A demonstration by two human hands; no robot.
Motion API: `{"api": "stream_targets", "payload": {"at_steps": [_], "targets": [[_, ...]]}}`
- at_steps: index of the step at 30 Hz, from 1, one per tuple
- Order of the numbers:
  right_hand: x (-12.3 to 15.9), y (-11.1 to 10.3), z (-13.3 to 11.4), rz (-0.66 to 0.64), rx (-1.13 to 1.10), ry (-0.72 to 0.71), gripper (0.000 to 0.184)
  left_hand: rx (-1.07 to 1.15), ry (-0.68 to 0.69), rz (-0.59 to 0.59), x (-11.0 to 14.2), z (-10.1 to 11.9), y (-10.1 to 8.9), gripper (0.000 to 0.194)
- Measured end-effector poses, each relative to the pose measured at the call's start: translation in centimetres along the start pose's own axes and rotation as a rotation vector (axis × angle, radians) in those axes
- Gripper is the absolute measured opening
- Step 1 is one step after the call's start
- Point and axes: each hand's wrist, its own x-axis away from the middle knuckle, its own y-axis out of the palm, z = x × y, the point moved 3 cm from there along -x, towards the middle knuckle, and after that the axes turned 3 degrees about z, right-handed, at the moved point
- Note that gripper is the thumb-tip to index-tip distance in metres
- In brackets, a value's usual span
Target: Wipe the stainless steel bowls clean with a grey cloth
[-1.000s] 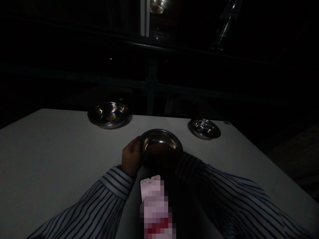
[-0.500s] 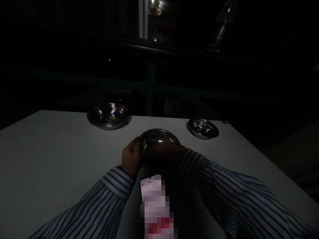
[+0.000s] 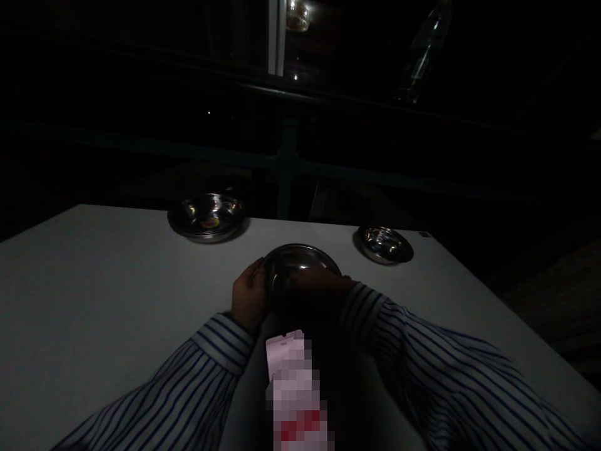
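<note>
A shiny steel bowl point(image 3: 303, 252) is in front of me near the middle of the table. My left hand point(image 3: 248, 293) is closed on its left rim, thumb toward the upper edge. From the right, my right hand point(image 3: 320, 285) reaches over the rim into the bowl. Deep shadow covers its fingers, so I cannot tell whether they hold anything. The bowl's near side is also lost in the dark.
Steel bowls or plates point(image 3: 206, 217), stacked, stand at the back left of the white table point(image 3: 122, 282). Smaller steel bowls point(image 3: 385, 244) sit at the back right. A lit phone point(image 3: 277, 354) is below my hands. Beyond the table stands a clear bottle point(image 3: 425, 53).
The whole view has shifted slightly, with things appearing a little further right. Both hands stay at the bowl, and the right hand's position inside it looks almost the same.
</note>
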Motion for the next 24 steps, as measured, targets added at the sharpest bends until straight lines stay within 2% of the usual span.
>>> {"api": "stream_targets", "payload": {"at_steps": [8,16,20,24], "targets": [[1.2,-0.8,0.8,-0.049,0.046,0.085,0.026,-0.013,0.018,-0.007,-0.3,-0.4,-0.1,0.040],[0.9,-0.4,0.9,-0.059,0.063,0.088,0.024,-0.058,0.028,-0.173,-1.4,-0.2,-0.8,0.035],[0.9,-0.6,0.8,-0.054,0.058,0.090,0.025,-0.080,0.039,-0.119,-1.7,-0.3,-1.0,0.029],[0.6,-0.4,-0.1,-0.044,0.049,0.066,0.025,-0.070,0.058,-0.079,-1.8,-0.5,-0.7,0.032]]}}
